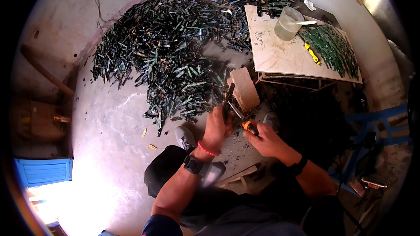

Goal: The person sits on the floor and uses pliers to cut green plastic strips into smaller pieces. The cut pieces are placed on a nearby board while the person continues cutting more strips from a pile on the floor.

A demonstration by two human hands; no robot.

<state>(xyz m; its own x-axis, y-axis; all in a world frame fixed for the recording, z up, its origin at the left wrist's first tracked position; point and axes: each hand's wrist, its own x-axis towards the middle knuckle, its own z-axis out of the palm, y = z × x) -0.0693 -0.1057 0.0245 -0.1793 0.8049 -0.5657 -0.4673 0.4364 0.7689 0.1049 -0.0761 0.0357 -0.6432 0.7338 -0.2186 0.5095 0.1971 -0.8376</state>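
My left hand point(216, 126) grips a narrow dark strip point(228, 96), which points up and away from me. In my right hand point(265, 137) is a screwdriver point(250, 127) with an orange and black handle. Its metal shaft reaches up and left, its tip close to the dark strip; whether they touch I cannot tell. Just beyond both hands stands a brick-like block point(244, 88), with a second piece partly hidden at its left side. A large heap of dark and green strips point(174, 46), like circuit board pieces, covers the floor ahead.
At the right, a low table with a pale top point(269, 57) bears a clear plastic cup point(287, 24), a yellow and black tool handle point(312, 54) and a pile of green strips point(331, 49). A blue frame point(380, 118) stands right. Yellow pieces point(153, 147) lie on the floor.
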